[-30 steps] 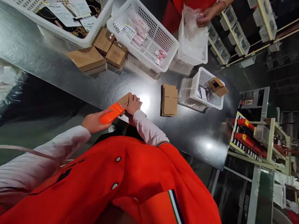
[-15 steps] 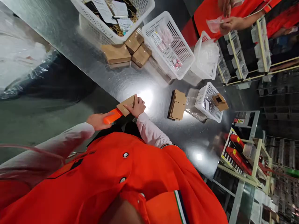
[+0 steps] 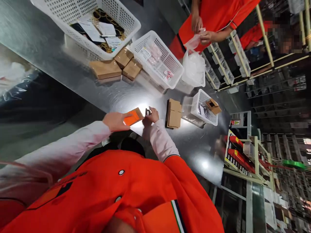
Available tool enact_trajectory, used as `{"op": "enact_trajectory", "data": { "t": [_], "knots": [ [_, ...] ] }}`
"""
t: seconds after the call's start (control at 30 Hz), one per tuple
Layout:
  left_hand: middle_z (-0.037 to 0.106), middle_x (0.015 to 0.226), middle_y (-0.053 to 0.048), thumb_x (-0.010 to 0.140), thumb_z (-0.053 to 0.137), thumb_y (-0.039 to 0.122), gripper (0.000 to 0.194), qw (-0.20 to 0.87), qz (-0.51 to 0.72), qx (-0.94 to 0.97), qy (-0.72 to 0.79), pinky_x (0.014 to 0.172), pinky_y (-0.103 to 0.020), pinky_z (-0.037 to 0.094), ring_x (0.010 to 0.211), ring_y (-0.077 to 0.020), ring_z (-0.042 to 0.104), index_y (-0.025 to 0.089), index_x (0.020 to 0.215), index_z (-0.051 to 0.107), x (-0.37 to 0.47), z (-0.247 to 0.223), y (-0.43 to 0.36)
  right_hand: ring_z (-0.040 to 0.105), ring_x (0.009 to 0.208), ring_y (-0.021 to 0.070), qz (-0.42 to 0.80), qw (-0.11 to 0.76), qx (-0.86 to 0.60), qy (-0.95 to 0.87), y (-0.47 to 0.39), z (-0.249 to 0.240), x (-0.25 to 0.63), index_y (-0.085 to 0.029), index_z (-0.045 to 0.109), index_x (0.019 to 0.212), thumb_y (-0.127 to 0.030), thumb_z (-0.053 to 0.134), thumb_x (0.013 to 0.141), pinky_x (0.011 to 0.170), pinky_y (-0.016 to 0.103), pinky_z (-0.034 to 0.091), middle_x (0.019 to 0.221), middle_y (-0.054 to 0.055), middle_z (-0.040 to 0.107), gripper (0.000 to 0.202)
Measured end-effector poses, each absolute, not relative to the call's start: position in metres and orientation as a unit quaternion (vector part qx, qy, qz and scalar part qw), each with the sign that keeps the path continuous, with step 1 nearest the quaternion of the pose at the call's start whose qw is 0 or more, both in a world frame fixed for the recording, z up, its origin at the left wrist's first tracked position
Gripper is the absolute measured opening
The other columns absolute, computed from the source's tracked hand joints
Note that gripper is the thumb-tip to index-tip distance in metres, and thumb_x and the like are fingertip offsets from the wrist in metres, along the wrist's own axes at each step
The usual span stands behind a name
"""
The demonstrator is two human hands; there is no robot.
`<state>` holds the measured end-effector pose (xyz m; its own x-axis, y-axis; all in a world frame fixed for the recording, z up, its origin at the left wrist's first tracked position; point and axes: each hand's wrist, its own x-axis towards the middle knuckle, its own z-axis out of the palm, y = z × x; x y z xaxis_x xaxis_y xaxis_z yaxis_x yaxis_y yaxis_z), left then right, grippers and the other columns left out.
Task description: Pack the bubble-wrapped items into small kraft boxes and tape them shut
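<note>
My left hand (image 3: 116, 121) was clamped on an orange piece (image 3: 131, 118) set against a small brown cardboard box (image 3: 139, 113), over the near edge of the metal worktop (image 3: 145, 97). My right hand (image 3: 153, 115) was just beside it, fingers bent at a small dark shape (image 3: 147, 112); I could not tell what that was, or whether I gripped it.

Beyond lay a large white basket (image 3: 121, 16), cut off at the top, holding papers (image 3: 91, 30), a pen (image 3: 105, 36) and tangled yellowish cords over something dark. The next white basket (image 3: 170, 55) held pale pink packets (image 3: 154, 53), a label and a few small pink pieces (image 3: 168, 75). A third (image 3: 191, 78) was heaped with cloudy plastic, its contents hard to make out. In the small basket (image 3: 206, 119), dark packets lay partly hidden under an open carton (image 3: 214, 106).

Flat cardboard (image 3: 174, 113) was stacked near my right hand. A co-worker (image 3: 218, 14), cut off above, held thin clear film (image 3: 193, 42).
</note>
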<state>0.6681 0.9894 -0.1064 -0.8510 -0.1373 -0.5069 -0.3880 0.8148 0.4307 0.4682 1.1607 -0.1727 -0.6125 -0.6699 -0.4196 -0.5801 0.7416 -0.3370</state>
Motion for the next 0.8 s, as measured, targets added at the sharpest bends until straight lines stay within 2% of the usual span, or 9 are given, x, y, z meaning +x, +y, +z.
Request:
{"op": "enact_trajectory", "data": {
  "t": [0.07, 0.13, 0.2, 0.3, 0.4, 0.47, 0.6, 0.7, 0.8],
  "knots": [
    [0.083, 0.123, -0.021, 0.090, 0.070, 0.053, 0.078, 0.252, 0.260, -0.129, 0.923, 0.091, -0.044, 0.057, 0.112, -0.0424, 0.079, 0.021, 0.162, 0.069, 0.632, -0.094, 0.997, 0.049, 0.153, 0.0395, -0.057, 0.307, -0.384, 0.869, 1.165, -0.173, 0.462, -0.017, 0.049, 0.173, -0.016, 0.097, 0.071, 0.121, 0.050, 0.050, 0.175, 0.020, 0.050, 0.112],
    [0.083, 0.123, -0.021, 0.090, 0.071, 0.055, 0.072, 0.267, 0.246, -0.120, 0.924, 0.092, -0.042, 0.056, 0.111, -0.0405, 0.079, 0.020, 0.152, 0.076, 0.610, -0.089, 1.003, 0.040, 0.161, 0.0413, -0.032, 0.332, -0.449, 0.829, 1.159, -0.180, 0.465, -0.027, 0.044, 0.176, -0.015, 0.102, 0.061, 0.124, 0.053, 0.049, 0.183, 0.013, 0.041, 0.129],
    [0.083, 0.122, -0.020, 0.093, 0.066, 0.059, 0.068, 0.275, 0.236, -0.111, 0.925, 0.092, -0.041, 0.055, 0.111, -0.0384, 0.078, 0.019, 0.146, 0.078, 0.603, -0.087, 1.003, 0.037, 0.161, 0.0415, -0.017, 0.328, -0.512, 0.794, 1.147, -0.191, 0.471, -0.028, 0.049, 0.172, -0.019, 0.101, 0.065, 0.125, 0.056, 0.047, 0.182, 0.012, 0.043, 0.119],
    [0.083, 0.123, -0.019, 0.090, 0.068, 0.058, 0.075, 0.300, 0.228, -0.111, 0.920, 0.091, -0.039, 0.054, 0.112, -0.0380, 0.078, 0.022, 0.156, 0.072, 0.621, -0.088, 0.994, 0.045, 0.154, 0.0416, -0.006, 0.318, -0.556, 0.768, 1.134, -0.203, 0.471, -0.022, 0.058, 0.164, -0.024, 0.098, 0.071, 0.123, 0.057, 0.047, 0.173, 0.015, 0.053, 0.101],
    [0.083, 0.122, -0.018, 0.084, 0.071, 0.055, 0.089, 0.337, 0.227, -0.134, 0.904, 0.090, -0.041, 0.055, 0.110, -0.0416, 0.078, 0.024, 0.167, 0.063, 0.675, -0.095, 0.975, 0.050, 0.148, 0.0400, -0.008, 0.319, -0.570, 0.757, 1.131, -0.209, 0.463, -0.018, 0.060, 0.160, -0.023, 0.100, 0.069, 0.119, 0.052, 0.049, 0.166, 0.017, 0.058, 0.100],
    [0.083, 0.117, -0.018, 0.082, 0.069, 0.057, 0.092, 0.359, 0.236, -0.168, 0.887, 0.089, -0.041, 0.055, 0.107, -0.0441, 0.078, 0.023, 0.167, 0.063, 0.718, -0.107, 0.963, 0.054, 0.147, 0.0381, -0.026, 0.322, -0.584, 0.745, 1.129, -0.213, 0.460, -0.016, 0.063, 0.157, -0.022, 0.098, 0.069, 0.120, 0.049, 0.048, 0.161, 0.018, 0.060, 0.095],
    [0.084, 0.107, -0.014, 0.086, 0.065, 0.056, 0.088, 0.373, 0.266, -0.208, 0.864, 0.088, -0.038, 0.053, 0.101, -0.0409, 0.079, 0.021, 0.166, 0.063, 0.775, -0.141, 0.961, 0.056, 0.149, 0.0395, -0.067, 0.337, -0.607, 0.717, 1.123, -0.222, 0.472, -0.011, 0.065, 0.149, -0.014, 0.098, 0.061, 0.129, 0.054, 0.043, 0.155, 0.023, 0.063, 0.094],
    [0.083, 0.122, -0.018, 0.094, 0.058, 0.049, 0.080, 0.300, 0.292, -0.210, 0.884, 0.092, -0.037, 0.053, 0.109, -0.0389, 0.079, 0.016, 0.167, 0.062, 0.787, -0.163, 0.971, 0.054, 0.153, 0.0406, -0.093, 0.345, -0.592, 0.723, 1.122, -0.229, 0.494, -0.013, 0.065, 0.147, -0.013, 0.097, 0.059, 0.130, 0.057, 0.044, 0.155, 0.022, 0.063, 0.094],
    [0.080, 0.138, -0.017, 0.092, 0.061, 0.045, 0.077, 0.240, 0.318, -0.216, 0.892, 0.099, -0.036, 0.054, 0.120, -0.0363, 0.076, 0.015, 0.162, 0.066, 0.802, -0.175, 0.971, 0.052, 0.157, 0.0380, -0.120, 0.348, -0.573, 0.732, 1.126, -0.235, 0.514, -0.017, 0.063, 0.152, -0.016, 0.094, 0.065, 0.133, 0.056, 0.045, 0.161, 0.020, 0.058, 0.092]
  ]
}}
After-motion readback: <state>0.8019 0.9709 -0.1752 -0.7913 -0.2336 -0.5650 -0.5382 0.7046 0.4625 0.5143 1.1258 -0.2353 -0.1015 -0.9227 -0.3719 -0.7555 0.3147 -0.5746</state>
